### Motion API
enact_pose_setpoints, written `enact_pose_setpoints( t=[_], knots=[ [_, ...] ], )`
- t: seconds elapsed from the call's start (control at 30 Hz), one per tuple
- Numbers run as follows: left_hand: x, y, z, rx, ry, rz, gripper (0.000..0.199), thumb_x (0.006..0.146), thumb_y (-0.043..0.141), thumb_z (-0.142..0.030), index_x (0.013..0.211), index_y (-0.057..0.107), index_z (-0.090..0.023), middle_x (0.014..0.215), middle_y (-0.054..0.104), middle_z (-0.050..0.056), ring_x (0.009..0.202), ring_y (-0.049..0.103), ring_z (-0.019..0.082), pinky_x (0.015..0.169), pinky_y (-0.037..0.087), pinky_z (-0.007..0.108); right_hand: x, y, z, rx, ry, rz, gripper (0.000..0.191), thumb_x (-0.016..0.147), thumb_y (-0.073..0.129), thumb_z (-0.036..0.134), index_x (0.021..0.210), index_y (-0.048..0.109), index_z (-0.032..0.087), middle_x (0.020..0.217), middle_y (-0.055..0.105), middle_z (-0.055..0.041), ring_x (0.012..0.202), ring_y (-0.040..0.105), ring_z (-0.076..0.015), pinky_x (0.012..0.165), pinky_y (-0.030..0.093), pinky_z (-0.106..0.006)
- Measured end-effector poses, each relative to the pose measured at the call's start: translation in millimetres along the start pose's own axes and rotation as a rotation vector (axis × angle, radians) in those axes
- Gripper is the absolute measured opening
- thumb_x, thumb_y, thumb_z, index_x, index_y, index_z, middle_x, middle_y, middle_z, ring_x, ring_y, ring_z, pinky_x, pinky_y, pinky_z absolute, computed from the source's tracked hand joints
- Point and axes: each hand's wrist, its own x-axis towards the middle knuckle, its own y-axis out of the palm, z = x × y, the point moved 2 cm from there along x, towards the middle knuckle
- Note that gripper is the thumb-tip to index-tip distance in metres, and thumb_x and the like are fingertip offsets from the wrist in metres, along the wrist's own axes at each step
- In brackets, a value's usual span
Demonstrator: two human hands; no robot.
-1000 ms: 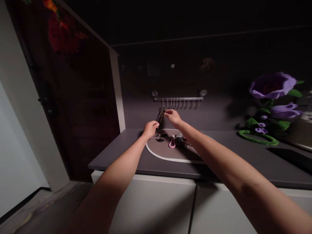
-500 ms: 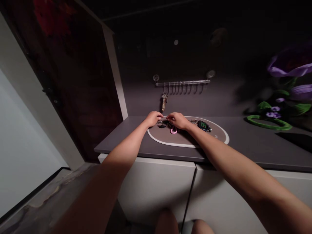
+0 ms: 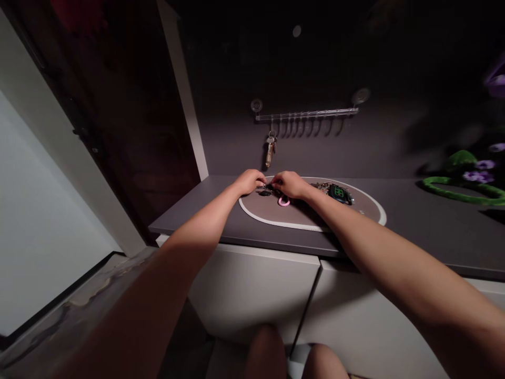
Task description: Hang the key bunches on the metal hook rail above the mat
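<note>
An oval brown mat [image 3: 272, 216] with a white rim lies on the dark counter. My left hand [image 3: 251, 181] is at its back left edge, fingers curled over a small metallic and dark item [image 3: 264, 192], perhaps keys. Close to its right, my right hand [image 3: 291, 185] has its fingertips pressed together at dark items too small to make out. A pink loop [image 3: 283, 201] lies just below the right hand. To the right of that hand, a dark watch with a green lit display [image 3: 339, 193] rests on the mat beside some metallic items [image 3: 322, 186].
A clear hook rail [image 3: 307, 115] is fixed to the wall, with a bunch of keys [image 3: 270, 150] hanging at its left end. Purple flowers [image 3: 478, 172] and a green fuzzy ring [image 3: 445, 190] stand on the right. White cabinet doors [image 3: 252, 289] are below the counter [image 3: 189, 208].
The view has shifted and come slightly closer. Both hands remain over the back left of the mat, with the fingers of both lowered close to the small items.
</note>
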Motion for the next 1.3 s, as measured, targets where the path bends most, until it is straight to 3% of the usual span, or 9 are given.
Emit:
enact_pose_setpoints(
  t=[0.4, 0.67, 0.93, 1.13, 1.3],
  knots=[
    [1, -6.3, -9, -0.137, -0.039, -0.111, 0.014, 0.073, 0.057, -0.016, 0.079, 0.069, -0.015, 0.080, 0.069, 0.003, 0.076, 0.058, 0.014, 0.075, 0.041, 0.024, -1, -2, 4, -0.013, 0.000, -0.008, 0.015, 0.074, 0.059, 0.018, 0.083, 0.070, 0.017, 0.078, 0.069, -0.0052, 0.071, 0.059, -0.0152, 0.063, 0.035, -0.022],
    [3, -5.2, -9, -0.567, -0.108, -0.219, 0.014, 0.073, 0.058, -0.019, 0.081, 0.066, -0.010, 0.077, 0.066, 0.004, 0.069, 0.055, 0.010, 0.070, 0.042, 0.024, -1, -6, 5, -0.007, -0.002, -0.068, 0.016, 0.077, 0.057, 0.025, 0.084, 0.069, 0.016, 0.081, 0.068, -0.0060, 0.073, 0.058, -0.0144, 0.064, 0.036, -0.021],
    [6, -1.1, -4, -0.874, -0.224, -0.270, 0.024, 0.071, 0.063, -0.028, 0.088, 0.065, -0.011, 0.081, 0.066, 0.004, 0.064, 0.052, 0.008, 0.062, 0.042, 0.022, -2, -12, 4, 0.297, 0.111, -0.223, 0.014, 0.074, 0.059, 0.022, 0.085, 0.066, 0.016, 0.080, 0.067, -0.0032, 0.070, 0.056, -0.0115, 0.069, 0.039, -0.021],
    [6, -0.6, -5, -0.960, -0.239, -0.283, 0.030, 0.069, 0.065, -0.035, 0.089, 0.065, -0.012, 0.083, 0.066, 0.004, 0.064, 0.053, 0.008, 0.058, 0.042, 0.021, -1, -12, 3, 0.538, 0.119, -0.316, 0.015, 0.073, 0.058, 0.025, 0.079, 0.064, 0.014, 0.076, 0.065, -0.0028, 0.066, 0.052, -0.0100, 0.066, 0.039, -0.022],
    [6, -0.3, -7, -1.060, -0.219, -0.281, 0.032, 0.063, 0.070, -0.034, 0.086, 0.066, -0.011, 0.074, 0.064, 0.002, 0.058, 0.049, 0.006, 0.054, 0.040, 0.019, -1, -9, 1, 0.670, 0.151, -0.323, 0.017, 0.070, 0.058, 0.029, 0.075, 0.063, 0.013, 0.070, 0.062, -0.0015, 0.061, 0.049, -0.0089, 0.062, 0.037, -0.022]
  ],
)
